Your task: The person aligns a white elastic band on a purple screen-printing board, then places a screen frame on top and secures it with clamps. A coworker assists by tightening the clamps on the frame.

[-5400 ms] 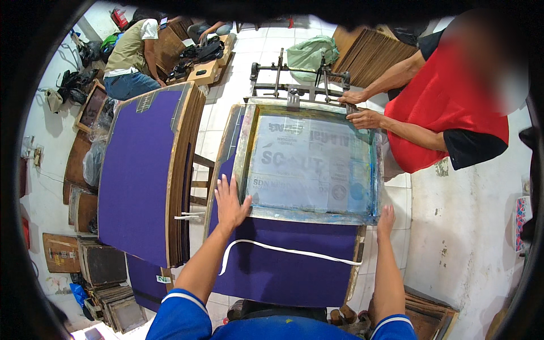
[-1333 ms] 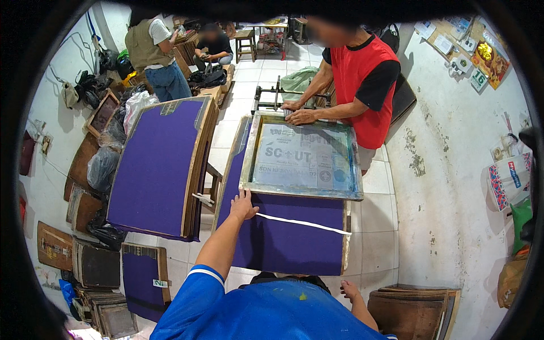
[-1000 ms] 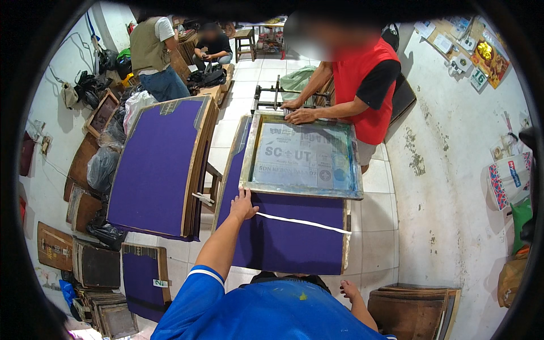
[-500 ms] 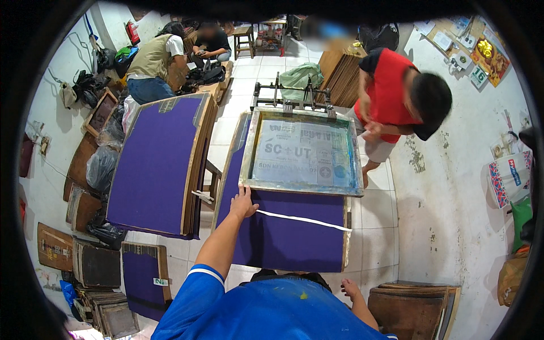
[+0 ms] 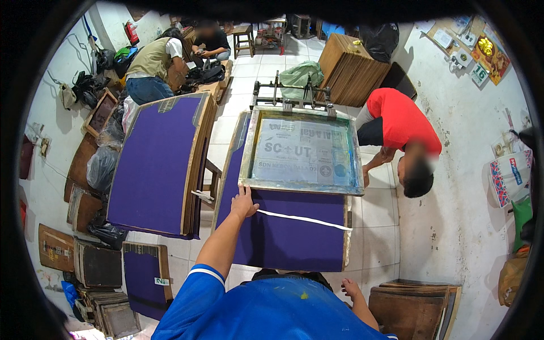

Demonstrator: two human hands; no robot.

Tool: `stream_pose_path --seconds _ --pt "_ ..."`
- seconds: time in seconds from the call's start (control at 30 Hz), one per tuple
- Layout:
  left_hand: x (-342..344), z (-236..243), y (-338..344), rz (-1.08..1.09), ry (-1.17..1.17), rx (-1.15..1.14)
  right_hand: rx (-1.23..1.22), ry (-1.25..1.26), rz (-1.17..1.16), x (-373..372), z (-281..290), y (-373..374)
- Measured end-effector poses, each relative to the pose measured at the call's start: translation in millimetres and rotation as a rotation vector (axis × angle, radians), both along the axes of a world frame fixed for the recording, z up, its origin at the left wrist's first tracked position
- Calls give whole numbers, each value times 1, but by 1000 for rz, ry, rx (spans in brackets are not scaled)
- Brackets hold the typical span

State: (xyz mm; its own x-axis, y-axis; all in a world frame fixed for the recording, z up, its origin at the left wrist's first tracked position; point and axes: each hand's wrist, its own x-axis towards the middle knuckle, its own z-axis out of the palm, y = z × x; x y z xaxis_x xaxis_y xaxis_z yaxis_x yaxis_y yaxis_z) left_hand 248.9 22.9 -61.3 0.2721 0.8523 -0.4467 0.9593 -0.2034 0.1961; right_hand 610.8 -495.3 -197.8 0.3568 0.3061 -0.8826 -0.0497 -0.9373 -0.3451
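A silkscreen frame (image 5: 303, 188) with a pale printed mesh lies over a board wrapped in purple cloth (image 5: 300, 238) before me. My left hand (image 5: 245, 204) reaches to the frame's near left corner. Its stretched fingertips rest against the wood, the thumb standing apart over the cloth. Across the cloth, just right of that hand, runs a thin white strip (image 5: 306, 219). Low at my right side hangs my right hand (image 5: 351, 288), fingers apart and holding nothing. A metal hinge clamp (image 5: 289, 105) grips the frame's far edge.
Beyond the frame's right side, a person in red (image 5: 402, 122) bends down with an arm near the frame. Stacked purple-covered boards (image 5: 156, 164) stand left. Brown boards (image 5: 408, 309) lean at lower right, and another stack (image 5: 351, 68) stands behind. Two people (image 5: 153, 68) sit at far left.
The person in red has gone from standing to bending low, reaching down beside the frame. My left hand stays at the frame's corner; my right hand has hardly moved.
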Motion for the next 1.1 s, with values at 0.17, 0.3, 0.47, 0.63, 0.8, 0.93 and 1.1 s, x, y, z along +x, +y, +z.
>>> stream_pose_path --seconds 0.17,0.3,0.47,0.63,0.8,0.93,1.1 --pt "2 1 -2 6 7 7 18 26 35 5 -2 1" --pt "-1 -1 -2 -27 22 38 -3 6 38 5 1 5" --pt "1 0 -2 1 27 -2 34 24 36 3 6 7" --pt "1 3 -1 21 23 -21 27 30 39 5 5 8" --pt "2 2 0 24 15 -27 36 30 34 5 6 7" --pt "0 1 0 16 19 -13 34 20 28 3 10 9" --pt "-2 3 0 19 -25 -28 22 3 10 -2 15 11"
